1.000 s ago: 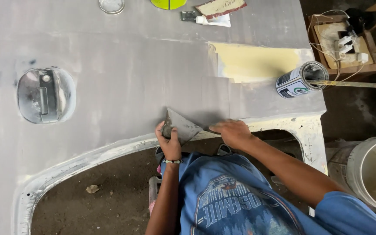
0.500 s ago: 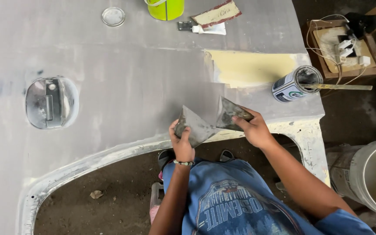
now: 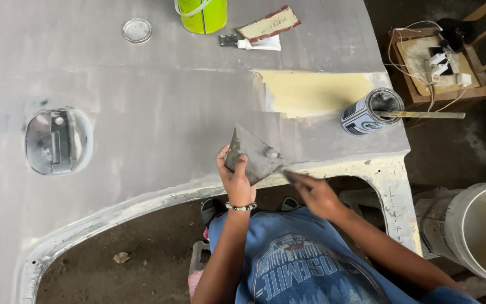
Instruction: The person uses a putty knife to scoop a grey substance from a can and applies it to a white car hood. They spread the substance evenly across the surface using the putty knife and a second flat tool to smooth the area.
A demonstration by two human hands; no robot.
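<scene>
Left hand (image 3: 236,181) holds scraper blade (image 3: 254,155) pointing up-left

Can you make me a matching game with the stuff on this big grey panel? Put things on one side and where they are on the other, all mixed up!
Things:
1. green bucket
2. open tin can
3. flat metal spreader
4. round clear lid

Places:
A. in the left hand
B. lying on its side next to the yellow patch
C. at the top edge, in the middle
D. near the top, left of the bucket

Pairs: 1-C, 2-B, 3-A, 4-D
</scene>
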